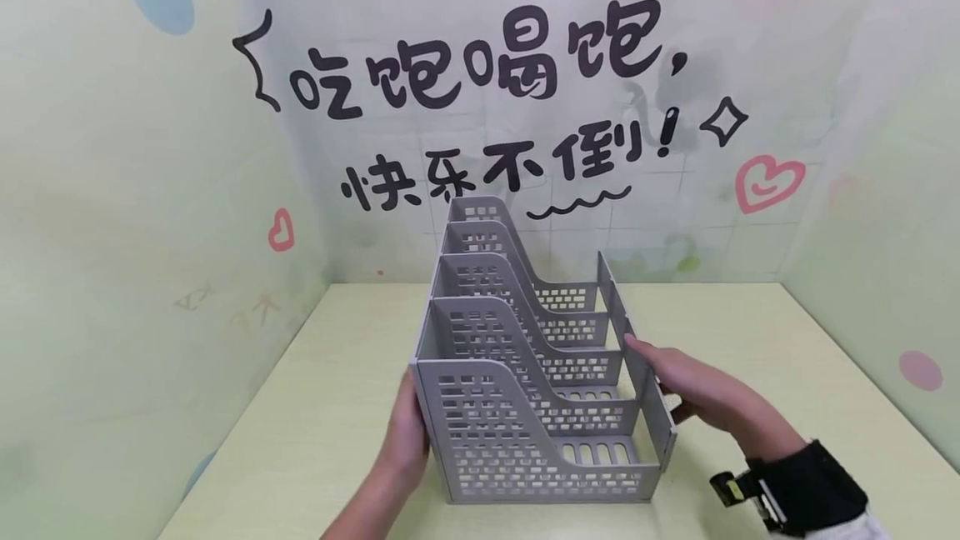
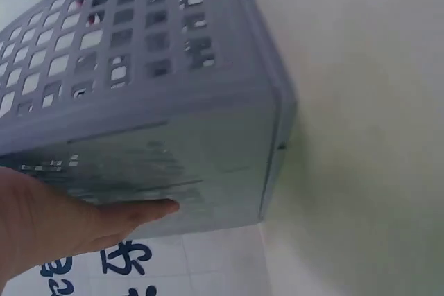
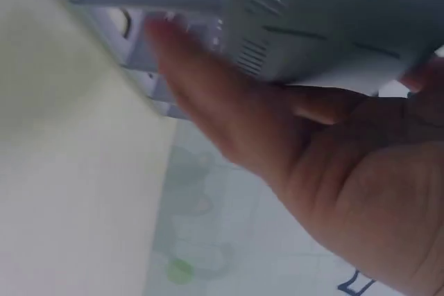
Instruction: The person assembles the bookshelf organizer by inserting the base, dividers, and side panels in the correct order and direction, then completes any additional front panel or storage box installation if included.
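Note:
A grey plastic file holder with perforated dividers stands on the table in the middle of the head view. Its tall back panel faces left and its low front panel faces right. My left hand rests against the outside of the tall panel, fingers lying straight along it in the left wrist view. On the other side, my right hand grips the low front panel, one digit over its upper edge and other fingers lower on the outer face. The holder partly hides the left fingers in the head view.
The pale table spreads out on both sides of the holder. A backdrop with black lettering and coloured shapes rises behind it, with side walls left and right. A black band with a small device wraps the right wrist.

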{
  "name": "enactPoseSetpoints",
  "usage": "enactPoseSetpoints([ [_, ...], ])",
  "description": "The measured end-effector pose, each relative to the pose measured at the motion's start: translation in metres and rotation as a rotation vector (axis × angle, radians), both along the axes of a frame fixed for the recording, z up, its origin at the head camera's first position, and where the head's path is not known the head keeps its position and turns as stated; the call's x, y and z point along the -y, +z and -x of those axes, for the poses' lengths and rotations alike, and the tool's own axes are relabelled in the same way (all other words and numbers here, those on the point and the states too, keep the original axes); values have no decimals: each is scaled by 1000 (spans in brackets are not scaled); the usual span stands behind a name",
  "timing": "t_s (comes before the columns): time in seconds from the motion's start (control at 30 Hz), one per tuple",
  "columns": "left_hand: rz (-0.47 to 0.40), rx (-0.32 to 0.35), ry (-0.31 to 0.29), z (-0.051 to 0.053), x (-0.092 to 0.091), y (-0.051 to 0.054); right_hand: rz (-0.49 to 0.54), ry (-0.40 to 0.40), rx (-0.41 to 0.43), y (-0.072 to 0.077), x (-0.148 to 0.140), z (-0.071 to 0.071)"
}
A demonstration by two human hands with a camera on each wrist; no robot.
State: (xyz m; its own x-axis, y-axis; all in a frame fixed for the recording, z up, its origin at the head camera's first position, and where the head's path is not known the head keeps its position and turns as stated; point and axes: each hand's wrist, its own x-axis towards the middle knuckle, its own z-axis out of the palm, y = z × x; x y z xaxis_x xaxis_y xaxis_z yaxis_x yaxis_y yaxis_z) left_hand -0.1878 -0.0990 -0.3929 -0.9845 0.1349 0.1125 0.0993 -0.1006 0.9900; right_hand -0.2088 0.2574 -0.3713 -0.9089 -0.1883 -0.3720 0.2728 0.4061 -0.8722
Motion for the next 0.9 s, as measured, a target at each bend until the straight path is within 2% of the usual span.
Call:
enactPoseSetpoints([
  [0.1,-20,-29,18,18,6,26,-117,-2,-77,15,4,17],
  [0.23,21,-104,72,44,10,71,-297,-44,-217,31,17,47],
  [0.33,119,-110,112,61,8,103,-462,-32,-270,38,27,68],
  [0.43,256,-79,105,73,0,124,-594,-9,-288,39,34,85],
  [0.5,344,-34,51,79,-7,132,-649,10,-290,37,38,92],
  [0.57,431,-5,-15,80,-13,136,-688,44,-295,32,39,95],
  [0.63,480,4,-75,80,-15,137,-705,64,-309,27,39,96],
  [0.73,480,-9,-147,79,-15,137,-684,50,-308,21,37,96],
  [0.9,423,4,-216,80,-13,135,-654,7,-330,17,37,96],
])
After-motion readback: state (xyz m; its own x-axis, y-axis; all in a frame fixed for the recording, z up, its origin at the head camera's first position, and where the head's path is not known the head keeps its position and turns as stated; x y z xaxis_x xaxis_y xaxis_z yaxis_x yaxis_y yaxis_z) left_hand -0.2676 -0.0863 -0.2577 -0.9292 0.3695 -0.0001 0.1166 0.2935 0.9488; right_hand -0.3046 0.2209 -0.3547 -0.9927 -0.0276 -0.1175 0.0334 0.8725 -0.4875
